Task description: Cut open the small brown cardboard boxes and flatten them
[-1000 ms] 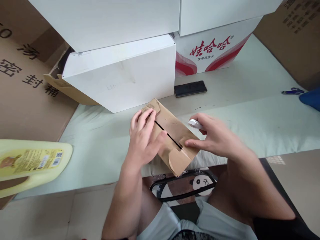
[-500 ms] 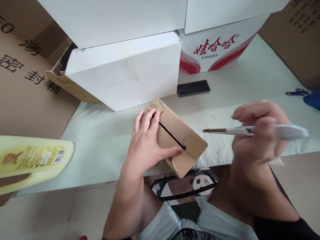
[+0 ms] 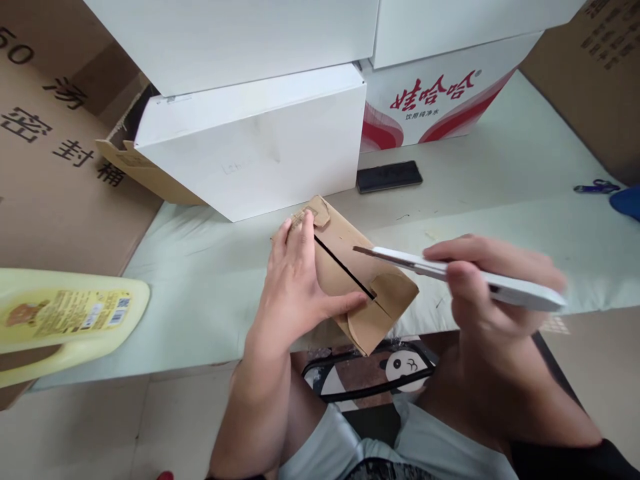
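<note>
The left hand (image 3: 297,290), fingers and thumb spread wide, rests on the cardboard box (image 3: 361,270), which lies beneath it. The right hand (image 3: 487,323), closed around a utility knife (image 3: 425,265), points the blade leftward over the box; a phone (image 3: 390,177) lies beyond both hands.

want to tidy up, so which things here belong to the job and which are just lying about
In the job:
carton, under the left hand
knife, in the right hand

Lying about:
phone
yellow bottle
white boxes
</note>
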Motion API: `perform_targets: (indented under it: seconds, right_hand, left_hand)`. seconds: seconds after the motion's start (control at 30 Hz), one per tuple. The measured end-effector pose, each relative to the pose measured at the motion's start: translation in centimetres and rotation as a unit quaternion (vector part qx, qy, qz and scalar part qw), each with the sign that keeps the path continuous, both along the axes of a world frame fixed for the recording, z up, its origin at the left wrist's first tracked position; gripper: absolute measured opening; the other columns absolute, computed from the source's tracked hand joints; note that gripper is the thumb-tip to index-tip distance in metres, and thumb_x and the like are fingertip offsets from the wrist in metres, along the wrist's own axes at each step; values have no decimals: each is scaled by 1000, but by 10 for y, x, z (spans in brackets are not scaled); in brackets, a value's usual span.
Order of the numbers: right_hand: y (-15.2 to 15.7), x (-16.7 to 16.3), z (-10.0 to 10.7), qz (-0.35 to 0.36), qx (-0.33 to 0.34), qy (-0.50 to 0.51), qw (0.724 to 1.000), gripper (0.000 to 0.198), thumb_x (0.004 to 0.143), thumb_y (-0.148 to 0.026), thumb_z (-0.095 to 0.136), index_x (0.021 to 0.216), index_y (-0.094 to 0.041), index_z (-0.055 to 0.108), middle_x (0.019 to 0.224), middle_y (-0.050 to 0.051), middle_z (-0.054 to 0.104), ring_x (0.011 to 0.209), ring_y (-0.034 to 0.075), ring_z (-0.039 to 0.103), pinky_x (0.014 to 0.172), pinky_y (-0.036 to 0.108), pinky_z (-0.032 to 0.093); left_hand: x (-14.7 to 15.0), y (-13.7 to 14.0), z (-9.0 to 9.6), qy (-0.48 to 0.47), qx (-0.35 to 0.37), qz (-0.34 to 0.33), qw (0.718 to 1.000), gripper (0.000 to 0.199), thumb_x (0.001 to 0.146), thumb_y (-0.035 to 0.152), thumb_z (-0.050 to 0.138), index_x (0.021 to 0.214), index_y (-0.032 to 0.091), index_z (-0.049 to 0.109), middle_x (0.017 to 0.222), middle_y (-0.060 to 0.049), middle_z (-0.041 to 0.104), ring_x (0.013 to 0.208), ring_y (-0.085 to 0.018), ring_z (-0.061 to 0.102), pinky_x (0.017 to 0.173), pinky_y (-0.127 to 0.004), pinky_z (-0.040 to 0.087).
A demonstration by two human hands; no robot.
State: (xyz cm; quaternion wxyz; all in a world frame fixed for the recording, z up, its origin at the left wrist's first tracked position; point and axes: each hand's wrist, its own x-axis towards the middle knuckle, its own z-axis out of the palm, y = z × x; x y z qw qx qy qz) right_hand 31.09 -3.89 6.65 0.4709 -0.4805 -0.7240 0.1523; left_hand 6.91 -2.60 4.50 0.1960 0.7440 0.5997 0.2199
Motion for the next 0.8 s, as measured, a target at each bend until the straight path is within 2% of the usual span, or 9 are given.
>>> perform_targets:
  seconds: [0.07,0.2,0.33,0.53,0.63,0.73,0.8]
  right_hand:
    - [5,-6,1,15,48,12,999,22,100,-40,63,86,-25,73,69,2,72,53,15,59,51,31,43]
    - [12,-14,0,67,36,-3,997,14,97,-28,66,87,-21,74,67,1,71,54,12,60,50,27,42]
    - [9,-12,6,84,14,-12,996,15,96,-20,62,85,-20,72,65,0,68,52,10,57,47,26,40]
    - [-4,-9,12,52,31,-4,998,22,89,-9,56,74,-21,67,59,-2,61,48,10,52,46,28,37]
    - [-6,-8,9,45,56,33,997,20,87,-10,57,73,-21,67,60,-1,60,48,10,51,45,29,37]
    - [-6,-6,5,62,72,68,993,19,86,-11,58,75,-21,69,62,-1,60,48,11,53,45,31,37]
    - [-7,-4,4,69,72,89,991,18,86,-11,59,77,-21,71,63,0,61,48,12,53,44,31,37]
  left_hand:
    - [0,0,2,11,-6,-1,1000,139,61,74,85,166,19,12,171,-21,27,160,-47,16,126,-66,26]
    - [2,-1,4,34,-25,2,999,139,62,71,86,166,18,12,172,-21,25,160,-49,12,125,-68,28]
    - [2,-1,2,43,-5,0,999,136,63,71,86,165,17,15,172,-22,27,161,-47,13,126,-67,29]
    - [1,2,0,52,8,-7,999,129,65,81,77,162,14,26,168,-22,34,159,-47,19,126,-67,28]
    - [2,3,-2,60,25,-7,998,116,70,75,77,159,14,35,166,-20,39,158,-47,23,126,-66,28]
    - [3,4,-7,59,77,-3,995,92,80,64,73,153,16,46,161,-18,47,155,-44,30,127,-62,28]
    - [3,5,-10,55,103,-6,993,85,83,62,70,150,15,50,159,-17,50,153,-43,33,127,-61,29]
